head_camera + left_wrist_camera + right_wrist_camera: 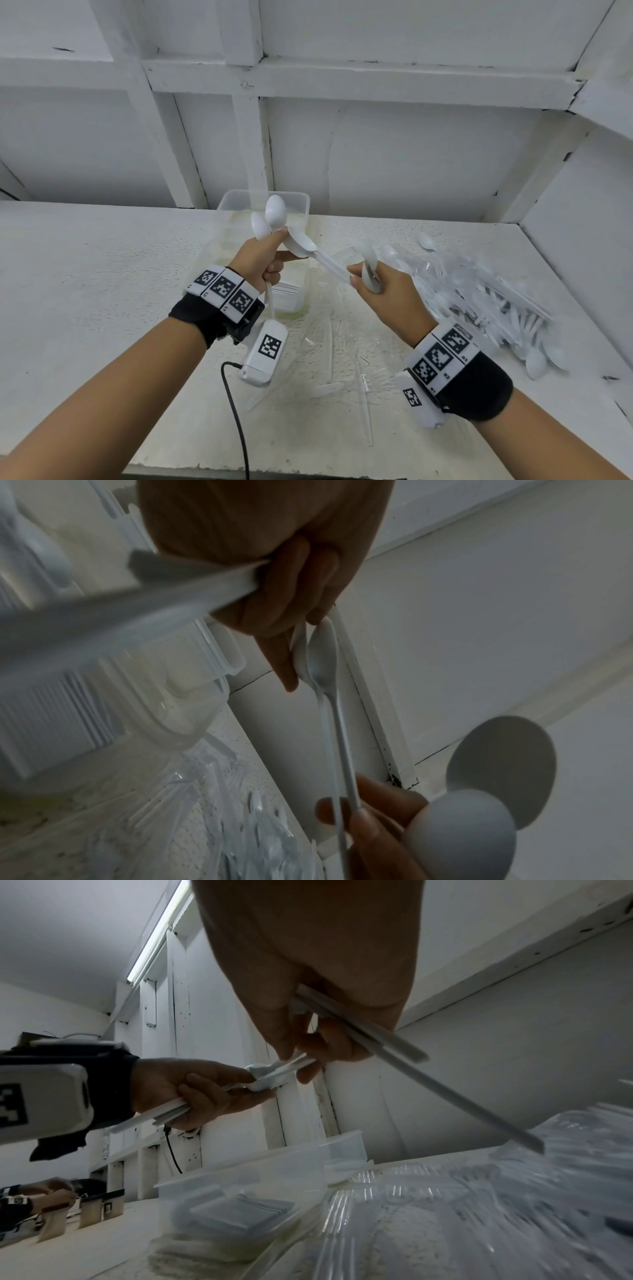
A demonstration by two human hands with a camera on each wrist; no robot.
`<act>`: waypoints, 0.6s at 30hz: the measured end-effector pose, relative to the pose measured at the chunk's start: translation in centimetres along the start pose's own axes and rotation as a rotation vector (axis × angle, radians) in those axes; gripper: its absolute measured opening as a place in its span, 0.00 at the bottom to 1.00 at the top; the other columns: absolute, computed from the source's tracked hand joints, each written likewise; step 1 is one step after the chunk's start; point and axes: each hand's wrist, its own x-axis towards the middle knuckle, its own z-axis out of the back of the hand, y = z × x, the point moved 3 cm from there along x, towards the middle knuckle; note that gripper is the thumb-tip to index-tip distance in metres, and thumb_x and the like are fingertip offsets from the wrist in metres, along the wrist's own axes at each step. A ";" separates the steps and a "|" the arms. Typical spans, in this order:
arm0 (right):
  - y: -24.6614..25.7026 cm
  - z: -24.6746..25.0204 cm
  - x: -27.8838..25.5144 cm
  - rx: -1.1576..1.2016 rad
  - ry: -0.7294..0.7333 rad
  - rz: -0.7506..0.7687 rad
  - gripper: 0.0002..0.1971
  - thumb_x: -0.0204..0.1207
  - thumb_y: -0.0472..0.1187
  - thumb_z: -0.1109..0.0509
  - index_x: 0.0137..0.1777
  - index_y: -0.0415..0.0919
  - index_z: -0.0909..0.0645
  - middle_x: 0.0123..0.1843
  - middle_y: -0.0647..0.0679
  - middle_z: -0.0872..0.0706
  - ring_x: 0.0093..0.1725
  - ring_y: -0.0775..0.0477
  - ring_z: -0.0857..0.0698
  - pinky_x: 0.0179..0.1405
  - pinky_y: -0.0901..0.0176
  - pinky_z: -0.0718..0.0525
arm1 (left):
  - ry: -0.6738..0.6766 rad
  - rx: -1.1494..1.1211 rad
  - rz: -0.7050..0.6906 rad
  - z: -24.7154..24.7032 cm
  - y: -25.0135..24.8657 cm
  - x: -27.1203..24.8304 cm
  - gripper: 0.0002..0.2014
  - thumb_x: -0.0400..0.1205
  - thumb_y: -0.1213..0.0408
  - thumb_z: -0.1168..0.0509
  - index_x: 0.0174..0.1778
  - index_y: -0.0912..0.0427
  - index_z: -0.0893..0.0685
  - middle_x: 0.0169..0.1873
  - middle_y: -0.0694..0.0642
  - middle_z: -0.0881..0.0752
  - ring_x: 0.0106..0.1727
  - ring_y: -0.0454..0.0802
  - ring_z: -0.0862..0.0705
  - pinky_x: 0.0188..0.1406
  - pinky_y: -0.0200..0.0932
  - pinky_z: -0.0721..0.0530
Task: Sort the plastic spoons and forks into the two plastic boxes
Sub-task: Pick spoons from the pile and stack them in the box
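My left hand (278, 247) grips a bunch of white plastic spoons (275, 209) by their handles, bowls pointing up. Its thumb and forefinger also pinch the bowl of another spoon (301, 242), whose handle runs right into my right hand (359, 278). That hand pinches the handle end while holding more spoons (365, 253) in its palm. In the left wrist view the shared spoon (322, 653) stretches between my left hand (294, 631) and my right fingers (371, 814). A clear plastic box (228, 200) stands just behind my left hand. The right wrist view shows my right hand (301, 1053), my left hand (205, 1088) and the box (274, 1171) below.
A large heap of white spoons and forks (496, 301) lies on the table (85, 274) at the right. Crumpled clear wrapping (342, 329) covers the table between my arms. White walls close the back and right. Another person's hand (44, 1195) with brown bags shows far left.
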 end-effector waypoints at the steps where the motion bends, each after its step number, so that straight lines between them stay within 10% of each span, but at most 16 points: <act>1: 0.0 -0.1 -0.1 0.010 0.018 -0.016 0.10 0.78 0.40 0.31 0.58 0.45 0.17 0.50 0.55 0.13 0.48 0.67 0.18 0.44 0.82 0.23 | 0.006 -0.012 0.015 0.0 0.0 0.0 0.09 0.85 0.58 0.41 0.55 0.59 0.28 0.45 0.65 0.13 0.12 0.38 0.42 0.08 0.27 0.42; 6: 0.1 -0.3 -0.4 -0.044 0.033 -0.023 0.08 0.79 0.42 0.33 0.52 0.57 0.21 0.46 0.48 0.11 0.49 0.48 0.13 0.44 0.66 0.17 | 0.025 -0.118 0.035 -0.3 0.2 -0.1 0.10 0.85 0.57 0.42 0.57 0.57 0.29 0.44 0.63 0.14 0.11 0.38 0.42 0.07 0.28 0.42; 13: 0.7 -0.2 -0.1 -0.134 -0.018 0.025 0.13 0.80 0.43 0.34 0.56 0.33 0.18 0.48 0.35 0.12 0.50 0.36 0.15 0.53 0.40 0.17 | 0.034 -0.154 -0.001 -0.7 0.3 -0.5 0.08 0.86 0.56 0.44 0.48 0.57 0.28 0.45 0.65 0.13 0.11 0.38 0.42 0.08 0.28 0.42; 18: 1.2 0.1 0.0 -0.308 0.085 0.076 0.13 0.81 0.45 0.37 0.56 0.37 0.17 0.44 0.41 0.11 0.42 0.43 0.14 0.45 0.49 0.16 | -0.073 0.058 -0.145 -0.6 0.2 -0.6 0.04 0.84 0.67 0.42 0.44 0.60 0.25 0.35 0.60 0.19 0.12 0.38 0.39 0.11 0.29 0.41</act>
